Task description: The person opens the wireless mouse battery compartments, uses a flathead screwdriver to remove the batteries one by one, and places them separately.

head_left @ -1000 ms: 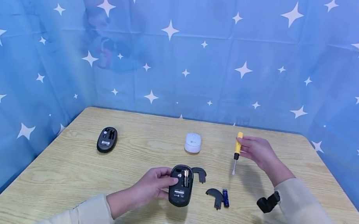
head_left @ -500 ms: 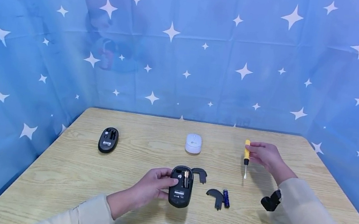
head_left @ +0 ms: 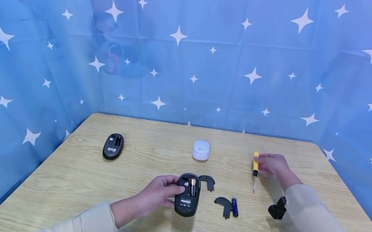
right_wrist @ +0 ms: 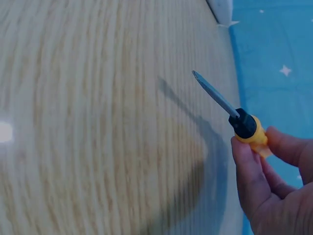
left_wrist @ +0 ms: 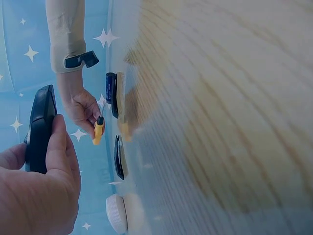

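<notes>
My left hand (head_left: 159, 193) grips a black computer mouse (head_left: 185, 206) by its left side, underside facing me. Its battery bay is uncovered, with a battery (head_left: 193, 186) showing inside. My right hand (head_left: 272, 165) pinches a screwdriver (head_left: 255, 166) by its yellow handle, blade pointing down. In the right wrist view the screwdriver's blade (right_wrist: 215, 93) is above the wood, its shadow apart from the tip. Two black battery covers lie on the table: one cover (head_left: 209, 182) behind the held mouse, another cover (head_left: 225, 207) beside a blue battery (head_left: 234, 207).
A white mouse (head_left: 200, 150) sits upright toward the table's back. Another black mouse (head_left: 113, 146) lies underside up at the left, its bay uncovered. The wooden table (head_left: 59, 189) ends at a blue star-patterned curtain (head_left: 196, 52).
My right hand has moved the screwdriver to the right and lower over the table. The left hand still holds the mouse in almost the same place.
</notes>
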Available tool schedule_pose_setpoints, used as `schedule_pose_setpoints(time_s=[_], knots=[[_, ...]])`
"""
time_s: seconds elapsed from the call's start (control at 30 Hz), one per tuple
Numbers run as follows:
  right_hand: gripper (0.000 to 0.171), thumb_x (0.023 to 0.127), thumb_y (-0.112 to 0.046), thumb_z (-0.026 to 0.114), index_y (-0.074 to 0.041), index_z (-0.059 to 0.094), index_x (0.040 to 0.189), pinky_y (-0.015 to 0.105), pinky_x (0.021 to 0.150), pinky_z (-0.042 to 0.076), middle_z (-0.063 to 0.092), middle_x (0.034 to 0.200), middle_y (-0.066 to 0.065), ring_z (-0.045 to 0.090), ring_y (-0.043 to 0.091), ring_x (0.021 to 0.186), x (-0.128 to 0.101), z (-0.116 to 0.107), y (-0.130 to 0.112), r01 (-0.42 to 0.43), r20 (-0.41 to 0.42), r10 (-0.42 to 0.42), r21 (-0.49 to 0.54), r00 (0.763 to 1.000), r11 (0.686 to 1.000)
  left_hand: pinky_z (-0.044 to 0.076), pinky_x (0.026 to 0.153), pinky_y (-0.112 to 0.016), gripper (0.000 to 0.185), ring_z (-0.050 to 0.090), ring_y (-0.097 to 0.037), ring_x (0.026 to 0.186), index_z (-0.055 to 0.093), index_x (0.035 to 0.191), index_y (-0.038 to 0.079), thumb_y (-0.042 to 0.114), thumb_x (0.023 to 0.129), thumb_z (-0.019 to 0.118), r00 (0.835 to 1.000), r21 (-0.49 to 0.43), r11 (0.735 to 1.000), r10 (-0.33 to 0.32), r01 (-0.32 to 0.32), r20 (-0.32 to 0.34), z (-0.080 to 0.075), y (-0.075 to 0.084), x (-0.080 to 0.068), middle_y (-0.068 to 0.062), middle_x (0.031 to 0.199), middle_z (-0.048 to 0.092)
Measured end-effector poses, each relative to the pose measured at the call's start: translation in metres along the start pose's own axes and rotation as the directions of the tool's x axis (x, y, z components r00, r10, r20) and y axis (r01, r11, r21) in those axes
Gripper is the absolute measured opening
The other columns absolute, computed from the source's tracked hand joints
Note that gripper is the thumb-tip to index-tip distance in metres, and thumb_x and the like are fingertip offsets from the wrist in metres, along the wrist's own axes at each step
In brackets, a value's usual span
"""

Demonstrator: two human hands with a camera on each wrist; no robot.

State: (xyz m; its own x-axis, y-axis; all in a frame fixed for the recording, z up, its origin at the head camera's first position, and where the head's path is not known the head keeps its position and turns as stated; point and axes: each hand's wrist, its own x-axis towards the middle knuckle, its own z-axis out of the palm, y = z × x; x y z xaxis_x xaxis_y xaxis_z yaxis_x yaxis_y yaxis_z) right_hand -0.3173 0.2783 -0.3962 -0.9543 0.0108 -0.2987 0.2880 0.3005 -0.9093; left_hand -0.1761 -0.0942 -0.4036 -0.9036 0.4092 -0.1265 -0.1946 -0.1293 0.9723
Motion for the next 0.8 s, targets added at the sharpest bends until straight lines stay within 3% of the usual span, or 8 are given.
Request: schedule_pose_setpoints(time_s=[0.2,0.5,0.8], knots=[[0.054,0.096,-0.012,0.062,0.014,0.039,0.137,0.031,0.075,0.059,0.06,0.093,0.006,0.063,0.011,0.076,0.004,0.003,0.004,-0.024,-0.018,0.024,-0.008,1.0,1.0,0.058,0.079,-0.039,0.034,0.066,-0.02,0.087,0.054,0.12,-0.012,0.007,0.092,0.06,1.0,0.001,1.0,0.001,-0.001,0.001,0.0,0.0,0.0,-0.012,0.1,0.063],[0.05,0.094,-0.018,0.065,0.01,0.048,0.131,0.031,0.073,0.059,0.061,0.099,0.008,0.063,0.014,0.079,0.009,0.008,0.012,-0.025,-0.053,0.019,-0.102,0.998,0.995,0.058,0.08,-0.039,0.035,0.066,-0.021,0.088,0.053,0.121,-0.012,0.006,0.092,0.059,1.0,-0.002,1.0,-0.003,0.003,0.002,0.0,0.0,0.0,-0.013,0.101,0.063],[0.044,0.092,-0.02,0.068,0.008,0.053,0.122,0.028,0.067,0.058,0.062,0.093,0.007,0.062,0.013,0.075,0.01,0.011,0.013,-0.016,-0.099,0.002,-0.149,0.995,0.989,0.058,0.08,-0.039,0.035,0.066,-0.02,0.088,0.053,0.122,-0.012,0.007,0.093,0.058,1.0,0.01,1.0,-0.002,0.002,0.007,0.0,-0.002,0.001,-0.012,0.101,0.062]])
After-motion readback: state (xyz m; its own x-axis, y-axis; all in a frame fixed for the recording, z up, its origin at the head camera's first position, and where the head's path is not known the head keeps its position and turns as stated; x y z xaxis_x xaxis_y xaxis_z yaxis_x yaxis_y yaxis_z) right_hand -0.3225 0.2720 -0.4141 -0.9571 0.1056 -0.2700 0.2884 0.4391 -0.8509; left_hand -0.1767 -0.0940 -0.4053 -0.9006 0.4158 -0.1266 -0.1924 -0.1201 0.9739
